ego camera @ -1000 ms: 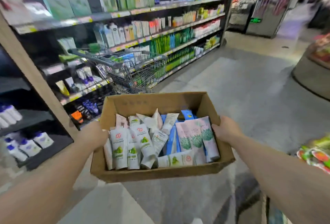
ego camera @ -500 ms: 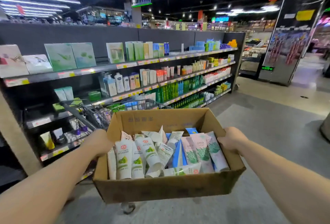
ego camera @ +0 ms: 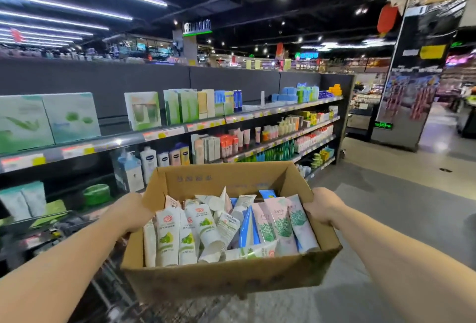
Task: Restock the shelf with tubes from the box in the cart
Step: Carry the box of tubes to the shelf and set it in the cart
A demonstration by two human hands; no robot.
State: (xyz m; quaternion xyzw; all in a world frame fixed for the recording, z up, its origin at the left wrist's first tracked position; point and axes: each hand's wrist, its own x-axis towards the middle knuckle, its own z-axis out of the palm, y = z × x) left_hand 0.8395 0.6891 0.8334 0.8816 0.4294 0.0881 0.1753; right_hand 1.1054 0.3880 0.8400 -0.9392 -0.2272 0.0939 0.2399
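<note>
An open cardboard box (ego camera: 221,277) is held up in front of me, above the wire cart (ego camera: 108,294). My left hand (ego camera: 128,213) grips its left wall and my right hand (ego camera: 322,206) grips its right wall. Inside lie several tubes: white ones with green fruit prints (ego camera: 167,237) on the left, pale pink and lilac ones with green prints (ego camera: 278,222) on the right, blue ones between them. The dark shelf unit (ego camera: 164,133) runs along the left, with upright tubes (ego camera: 240,135) on its middle shelf.
Boxed sets, pump bottles (ego camera: 130,170) and green bottles fill the shelves. The cart's handle (ego camera: 46,219) shows at lower left. A black pillar (ego camera: 417,72) stands at right beyond the grey aisle floor (ego camera: 401,209).
The box has come nearer the cart and now hangs over it. My view has tilted upward, so the ceiling lights and the shelf's top show. Both hands keep their grip.
</note>
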